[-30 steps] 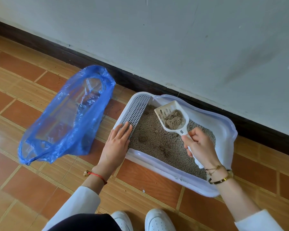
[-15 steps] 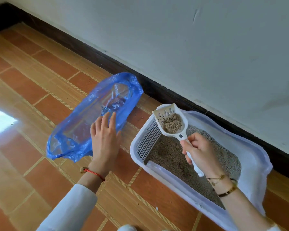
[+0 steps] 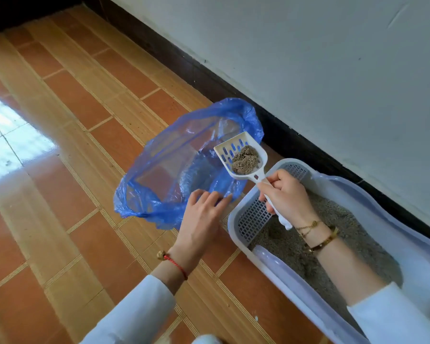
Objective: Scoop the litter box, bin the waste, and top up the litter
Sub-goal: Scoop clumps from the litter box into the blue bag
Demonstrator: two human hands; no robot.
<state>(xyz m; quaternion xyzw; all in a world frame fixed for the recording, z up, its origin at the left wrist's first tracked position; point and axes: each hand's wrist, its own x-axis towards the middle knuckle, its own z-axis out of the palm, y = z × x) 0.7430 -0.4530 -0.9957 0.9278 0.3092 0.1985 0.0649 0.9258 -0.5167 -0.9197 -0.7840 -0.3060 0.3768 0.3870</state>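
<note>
A white litter box (image 3: 395,234) with grey litter (image 3: 333,219) stands on the floor along the wall at the right. My right hand (image 3: 286,194) grips the handle of a white slotted scoop (image 3: 238,155), which carries clumps of soiled litter (image 3: 245,160) and hangs over the open mouth of a blue plastic bag (image 3: 164,175). The bag lies on the floor left of the box. My left hand (image 3: 201,214) touches the bag's near edge with its fingers spread and slightly bent.
A white wall (image 3: 308,58) with a dark skirting board (image 3: 209,75) runs behind the box and bag. The floor is orange tile (image 3: 67,219), with a bright patch of light at the far left. My shoes' tips show at the bottom edge.
My right hand has carried the loaded scoop leftwards from above the box to over the bag's mouth. My left hand has moved from the box's rim to the bag's near edge.
</note>
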